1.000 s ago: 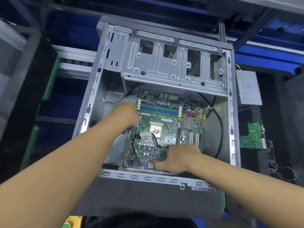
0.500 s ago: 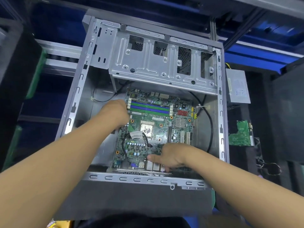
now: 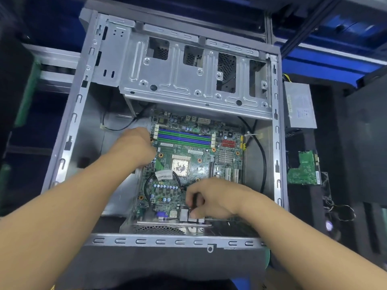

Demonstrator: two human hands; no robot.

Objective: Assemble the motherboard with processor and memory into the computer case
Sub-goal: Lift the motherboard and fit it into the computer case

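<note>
A green motherboard (image 3: 194, 164) lies inside the open grey computer case (image 3: 69, 130). Its processor (image 3: 180, 165) shows a square metal top with grey paste marks. Blue and green memory slots (image 3: 184, 137) run across the board's far part. My left hand (image 3: 136, 147) grips the board's left edge beside the memory slots. My right hand (image 3: 209, 197) is closed on the metal rear ports (image 3: 185, 214) at the board's near edge. A black cable (image 3: 146, 189) with a white label loops over the board's lower left.
A metal drive cage (image 3: 188, 76) spans the case's far half. A black cable (image 3: 262, 160) hangs along the case's right wall. Outside to the right lie a grey power supply (image 3: 299, 107) and a small green circuit board (image 3: 303, 171). A dark panel (image 3: 366, 143) stands at the far right.
My right hand has slid slightly up and curled its fingers over the rear ports. The left hand stays at the board's left edge. The view has shifted left and closer.
</note>
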